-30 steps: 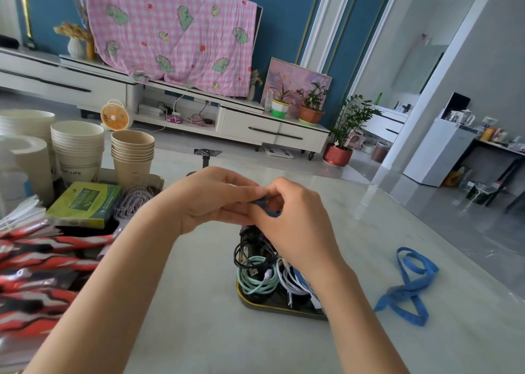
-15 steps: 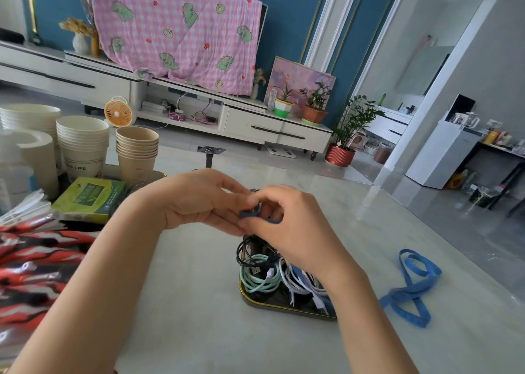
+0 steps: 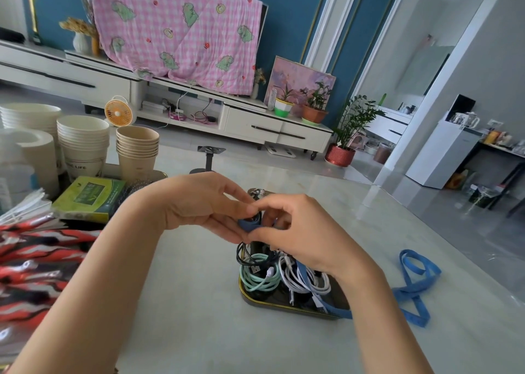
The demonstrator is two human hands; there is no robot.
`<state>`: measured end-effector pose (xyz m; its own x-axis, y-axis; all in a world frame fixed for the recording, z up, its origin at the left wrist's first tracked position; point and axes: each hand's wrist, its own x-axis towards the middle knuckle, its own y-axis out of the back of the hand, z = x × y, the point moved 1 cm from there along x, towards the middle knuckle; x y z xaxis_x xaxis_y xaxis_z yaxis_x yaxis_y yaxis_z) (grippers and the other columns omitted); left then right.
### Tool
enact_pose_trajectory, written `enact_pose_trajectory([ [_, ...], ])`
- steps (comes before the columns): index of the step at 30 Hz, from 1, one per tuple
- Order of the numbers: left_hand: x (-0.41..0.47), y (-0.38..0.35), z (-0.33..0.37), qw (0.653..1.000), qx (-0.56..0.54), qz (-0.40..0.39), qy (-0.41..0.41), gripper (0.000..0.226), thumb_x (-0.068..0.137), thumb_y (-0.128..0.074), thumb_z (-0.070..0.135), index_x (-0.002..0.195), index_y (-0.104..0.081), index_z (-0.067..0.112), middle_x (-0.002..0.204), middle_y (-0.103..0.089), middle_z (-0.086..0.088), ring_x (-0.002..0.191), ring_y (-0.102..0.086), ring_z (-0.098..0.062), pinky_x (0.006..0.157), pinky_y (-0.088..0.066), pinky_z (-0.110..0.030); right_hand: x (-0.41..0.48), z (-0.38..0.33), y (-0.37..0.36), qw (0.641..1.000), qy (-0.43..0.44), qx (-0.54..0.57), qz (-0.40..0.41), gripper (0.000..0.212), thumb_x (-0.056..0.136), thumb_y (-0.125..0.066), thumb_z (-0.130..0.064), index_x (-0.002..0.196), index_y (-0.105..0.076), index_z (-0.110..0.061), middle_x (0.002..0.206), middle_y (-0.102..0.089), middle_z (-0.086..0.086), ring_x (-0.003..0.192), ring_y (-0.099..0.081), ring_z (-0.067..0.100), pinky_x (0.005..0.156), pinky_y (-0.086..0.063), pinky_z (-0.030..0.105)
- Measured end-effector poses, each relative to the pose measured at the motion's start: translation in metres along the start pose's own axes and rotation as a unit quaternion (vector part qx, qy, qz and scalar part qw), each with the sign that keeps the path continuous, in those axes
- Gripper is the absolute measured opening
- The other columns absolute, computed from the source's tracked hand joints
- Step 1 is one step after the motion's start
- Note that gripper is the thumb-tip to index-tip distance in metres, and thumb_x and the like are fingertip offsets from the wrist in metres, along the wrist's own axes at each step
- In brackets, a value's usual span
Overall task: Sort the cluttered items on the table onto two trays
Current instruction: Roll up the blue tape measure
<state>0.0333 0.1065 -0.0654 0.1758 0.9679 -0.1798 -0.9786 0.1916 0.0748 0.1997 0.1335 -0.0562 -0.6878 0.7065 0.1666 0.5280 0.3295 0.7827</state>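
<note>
My left hand (image 3: 196, 203) and my right hand (image 3: 301, 231) meet above a dark gold-rimmed tray (image 3: 272, 305). Between their fingertips they pinch a small roll of blue strap (image 3: 248, 223). The same strap runs down under my right wrist and out across the table in loose loops (image 3: 412, 285). In the tray lie coiled cables: a black one, a mint-green one (image 3: 257, 277) and white ones (image 3: 298, 277). A second tray (image 3: 113, 172) at the left holds stacked paper cups (image 3: 137, 153), a green box (image 3: 88, 197) and red-patterned packets (image 3: 37, 260).
The pale marble table (image 3: 199, 302) spreads around the tray, with its right edge dropping to a grey floor. A small black stand (image 3: 210, 158) sits at the far table edge. More white cups (image 3: 82, 143) and a tape roll (image 3: 37, 158) crowd the far left.
Both hands have sunk slightly toward the cable tray and kept working the blue strap; the rolled part between the fingers shows more than before. The loops on the table lie the same.
</note>
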Motion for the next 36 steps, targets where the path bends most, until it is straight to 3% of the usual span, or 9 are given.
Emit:
enact_pose_trajectory([
  [4,0.009,-0.011,0.004,0.997,-0.053,0.04,-0.044,0.037,0.067,-0.067,0.022,0.099,-0.064,0.003,0.086,-0.071,-0.016,0.068,-0.07,-0.018,0.067,-0.059,-0.027,0.003,0.008,0.001,0.991,0.003,-0.016,0.131,0.012,0.077,-0.073,-0.023,0.088,-0.068,-0.021,0.065,-0.06,-0.004,0.054,-0.049,0.002,0.053,-0.04,0.016],
  [7,0.017,-0.022,0.006,0.987,-0.115,0.087,-0.071,0.02,0.082,-0.064,0.016,0.097,-0.064,0.002,0.087,-0.07,-0.016,0.063,-0.069,-0.016,0.062,-0.058,-0.024,0.004,0.01,0.0,0.977,0.003,-0.037,0.211,0.011,0.079,-0.071,-0.026,0.084,-0.063,-0.019,0.058,-0.056,-0.009,0.055,-0.052,0.005,0.052,-0.044,0.022],
  [11,0.023,-0.039,0.006,0.963,-0.174,0.174,-0.113,0.02,0.084,-0.065,0.02,0.093,-0.067,0.002,0.082,-0.071,-0.015,0.056,-0.067,-0.012,0.053,-0.053,-0.019,0.005,0.007,-0.002,0.959,0.002,-0.09,0.268,0.016,0.084,-0.064,-0.029,0.084,-0.055,-0.017,0.056,-0.049,-0.011,0.059,-0.053,0.018,0.055,-0.043,0.032],
  [18,0.024,-0.044,0.006,0.958,-0.164,0.19,-0.14,0.017,0.086,-0.063,0.014,0.091,-0.067,-0.001,0.084,-0.071,-0.018,0.06,-0.068,-0.014,0.055,-0.054,-0.019,0.006,0.009,0.0,0.956,0.002,-0.067,0.286,0.012,0.085,-0.063,-0.025,0.09,-0.055,-0.017,0.059,-0.052,-0.008,0.06,-0.055,0.017,0.057,-0.048,0.036],
  [23,0.018,-0.029,0.007,0.98,-0.078,0.157,-0.096,0.014,0.085,-0.063,0.012,0.088,-0.067,-0.002,0.073,-0.07,-0.016,0.058,-0.068,-0.015,0.06,-0.058,-0.023,0.003,0.01,0.006,0.984,0.025,-0.026,0.176,0.02,0.078,-0.071,-0.016,0.096,-0.066,-0.023,0.066,-0.056,-0.007,0.053,-0.049,0.003,0.053,-0.041,0.016],
  [27,0.008,-0.02,0.007,0.995,-0.041,0.08,-0.046,0.025,0.073,-0.068,0.017,0.094,-0.064,0.003,0.074,-0.072,-0.015,0.062,-0.07,-0.018,0.061,-0.058,-0.025,0.001,0.01,0.009,0.991,0.032,-0.024,0.127,0.019,0.072,-0.078,-0.018,0.09,-0.071,-0.022,0.077,-0.058,-0.006,0.06,-0.048,0.0,0.061,-0.04,0.017],
  [29,0.01,-0.02,0.007,0.992,-0.062,0.091,-0.058,0.033,0.071,-0.068,0.018,0.1,-0.063,0.003,0.079,-0.072,-0.017,0.064,-0.07,-0.019,0.061,-0.058,-0.025,0.002,0.01,0.008,0.987,0.03,-0.035,0.155,0.016,0.074,-0.077,-0.024,0.088,-0.069,-0.023,0.073,-0.056,-0.009,0.058,-0.048,0.001,0.058,-0.039,0.018],
  [33,0.018,-0.035,0.01,0.981,-0.118,0.111,-0.103,0.02,0.085,-0.062,0.018,0.095,-0.067,0.001,0.085,-0.072,-0.017,0.063,-0.069,-0.014,0.059,-0.057,-0.022,0.004,0.011,0.005,0.964,0.006,-0.08,0.254,0.019,0.079,-0.069,-0.032,0.08,-0.057,-0.017,0.065,-0.052,-0.009,0.06,-0.048,0.012,0.056,-0.043,0.03],
  [36,0.021,-0.042,0.009,0.978,-0.149,0.107,-0.103,0.021,0.088,-0.059,0.017,0.096,-0.067,0.0,0.085,-0.071,-0.017,0.062,-0.068,-0.014,0.06,-0.057,-0.022,0.003,0.011,0.004,0.95,0.002,-0.112,0.292,0.024,0.081,-0.067,-0.033,0.077,-0.051,-0.015,0.065,-0.05,-0.008,0.062,-0.047,0.018,0.055,-0.039,0.031],
])
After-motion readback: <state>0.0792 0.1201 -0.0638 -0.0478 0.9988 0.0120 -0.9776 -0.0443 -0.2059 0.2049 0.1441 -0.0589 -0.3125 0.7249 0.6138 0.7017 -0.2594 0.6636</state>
